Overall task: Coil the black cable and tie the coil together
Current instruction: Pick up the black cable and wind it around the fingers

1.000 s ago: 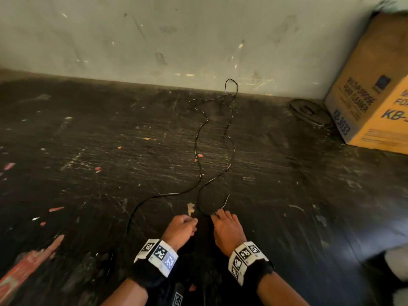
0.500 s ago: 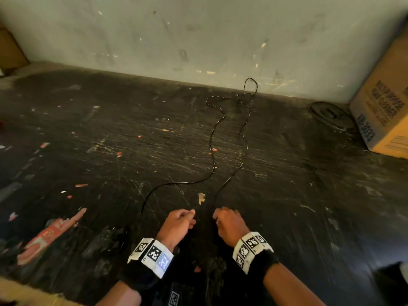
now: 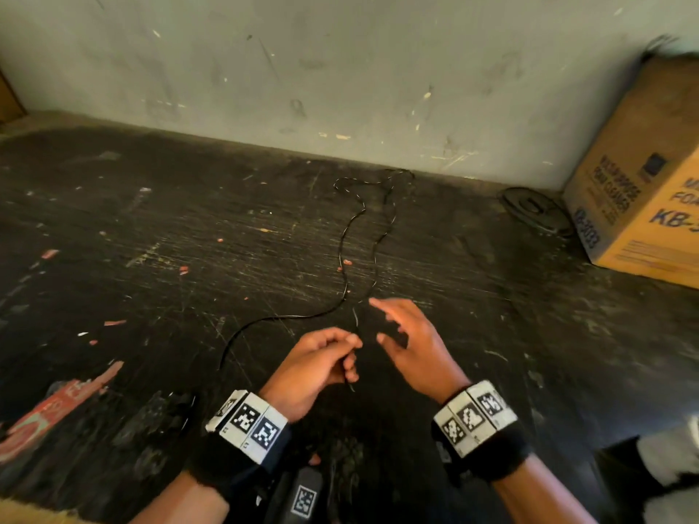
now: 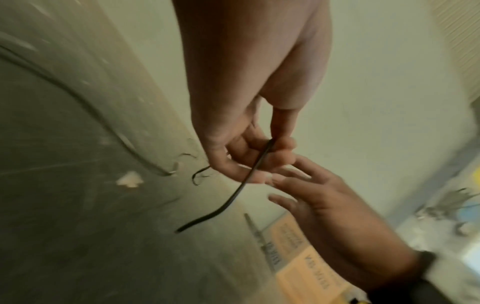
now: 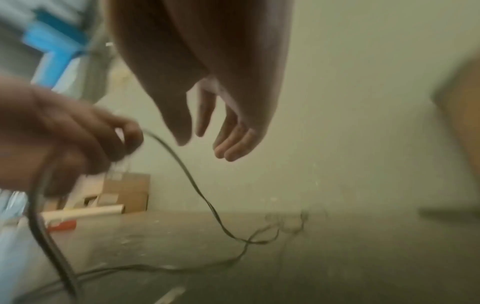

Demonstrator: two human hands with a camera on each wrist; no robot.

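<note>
A thin black cable (image 3: 343, 266) lies in a long narrow loop on the dark scratched floor, reaching toward the wall. My left hand (image 3: 325, 357) pinches one end of the cable (image 4: 249, 174) between thumb and fingers, and a short tail hangs below the pinch. From there the cable (image 5: 192, 181) runs out over the floor. My right hand (image 3: 401, 334) hovers just right of the left, fingers spread and holding nothing; it also shows as the right hand (image 5: 221, 131) and the right hand (image 4: 306, 197).
A yellow cardboard box (image 3: 643, 206) stands at the right against the wall (image 3: 340, 70). A flat black disc (image 3: 533, 206) lies beside it. Red scraps (image 3: 56, 406) litter the floor at the left. A dark device with a marker (image 3: 302, 497) sits between my forearms.
Both hands have lifted off the floor. The right hand let go of the cable end and opened; the left hand now pinches it. The far loop has slid down off the wall.
</note>
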